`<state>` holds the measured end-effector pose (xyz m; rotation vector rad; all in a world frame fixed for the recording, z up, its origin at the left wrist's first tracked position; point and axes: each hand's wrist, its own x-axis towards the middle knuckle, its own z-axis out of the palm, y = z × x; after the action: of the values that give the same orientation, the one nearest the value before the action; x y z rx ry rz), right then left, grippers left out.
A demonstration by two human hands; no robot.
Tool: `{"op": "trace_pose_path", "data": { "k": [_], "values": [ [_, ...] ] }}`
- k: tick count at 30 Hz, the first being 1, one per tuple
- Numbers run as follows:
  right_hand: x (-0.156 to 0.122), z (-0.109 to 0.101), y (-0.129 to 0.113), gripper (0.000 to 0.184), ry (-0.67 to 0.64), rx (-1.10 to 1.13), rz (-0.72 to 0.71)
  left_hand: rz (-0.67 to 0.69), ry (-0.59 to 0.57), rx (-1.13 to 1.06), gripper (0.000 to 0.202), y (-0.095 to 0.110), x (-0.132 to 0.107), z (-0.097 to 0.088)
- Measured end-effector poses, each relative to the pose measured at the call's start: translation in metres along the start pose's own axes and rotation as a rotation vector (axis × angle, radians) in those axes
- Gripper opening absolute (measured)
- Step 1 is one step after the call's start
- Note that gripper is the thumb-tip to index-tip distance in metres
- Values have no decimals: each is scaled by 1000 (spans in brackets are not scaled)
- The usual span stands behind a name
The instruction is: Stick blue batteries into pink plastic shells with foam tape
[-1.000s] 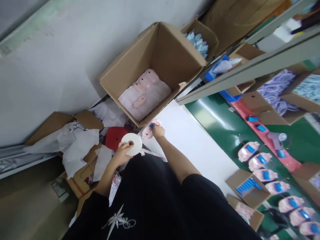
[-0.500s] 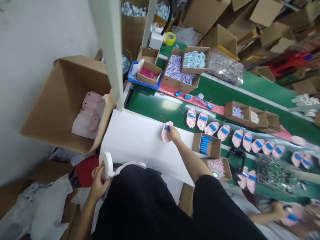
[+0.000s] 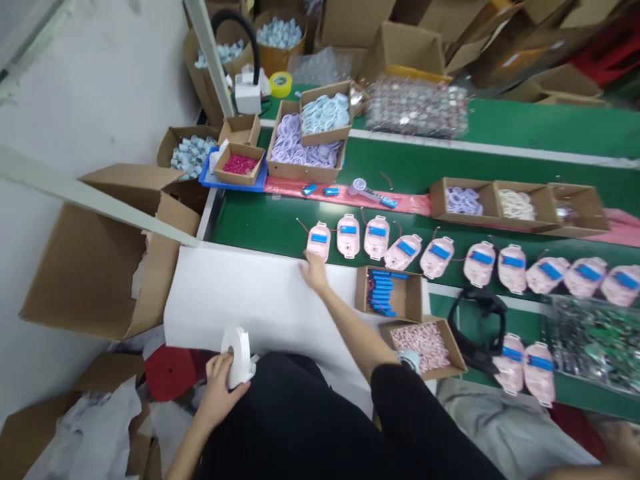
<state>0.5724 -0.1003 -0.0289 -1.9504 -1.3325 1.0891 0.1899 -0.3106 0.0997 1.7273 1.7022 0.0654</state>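
My left hand (image 3: 220, 387) is closed around a roll of white tape (image 3: 239, 359), held upright beside my lap. My right hand (image 3: 315, 272) grips the lower end of a pink plastic housing (image 3: 319, 239) at the left end of a row on the green bench. A blue battery (image 3: 319, 238) lies across that housing, and a thin wire sticks out at its upper left. Beside it in the row lies another pink housing (image 3: 348, 241) with a blue battery. White sheeting (image 3: 240, 293) covers the bench edge below my right hand.
A box of blue batteries (image 3: 415, 297) and a box of small pink parts (image 3: 453, 340) stand right of my forearm. Purple and light-blue rings fill boxes (image 3: 280, 167) at the back. A large carton (image 3: 75, 287) stands left, behind a slanting post (image 3: 100, 200).
My right hand has carried the pink housing from over the white sheeting to the row's left end. The loose tape strip that hung across my lap no longer shows. The view has turned.
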Motion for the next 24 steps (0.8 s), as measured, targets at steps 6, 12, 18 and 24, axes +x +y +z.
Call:
{"op": "trace_pose_path", "data": {
  "k": [6, 12, 18, 24],
  "values": [
    [-225, 97, -20, 102, -644, 1072, 110, 491, -115, 82, 53, 71, 96, 5],
    [-344, 111, 17, 71, -8, 1225, 282, 827, -244, 201, 56, 119, 164, 62],
    [-488, 84, 87, 35, 351, 370, 726, 980, -501, 559, 56, 158, 164, 124],
    [-556, 81, 118, 8, 726, 167, 894, 1059, -456, 776, 58, 248, 140, 162]
  ]
}}
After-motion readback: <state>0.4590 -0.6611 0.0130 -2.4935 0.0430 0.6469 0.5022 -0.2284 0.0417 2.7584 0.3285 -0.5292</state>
